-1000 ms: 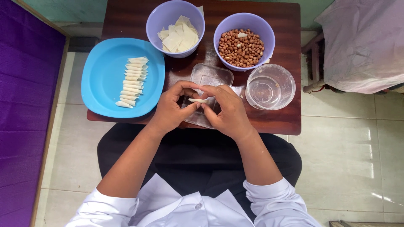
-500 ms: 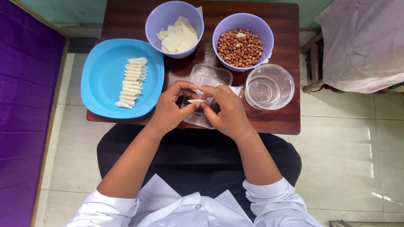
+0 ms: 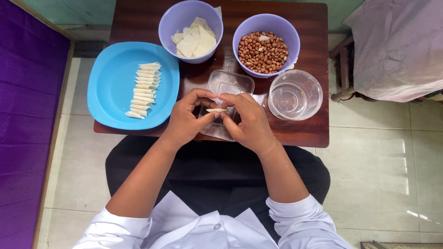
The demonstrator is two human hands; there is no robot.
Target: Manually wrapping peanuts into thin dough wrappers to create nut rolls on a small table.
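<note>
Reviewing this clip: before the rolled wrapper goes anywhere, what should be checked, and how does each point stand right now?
1. Both hands on the piece: the left hand and right hand pinch the small rolled wrapper between fingertips. Ok.
2. Roll sealed along its edge: too small to see. Cannot tell.
3. Free space on the blue plate beside the row of finished rolls. Ok.
4. Supply of flat wrappers in the left purple bowl. Ok.
5. Peanuts in the right purple bowl: plentiful. Ok.
6. Liquid in the clear round container: cannot tell.
</note>
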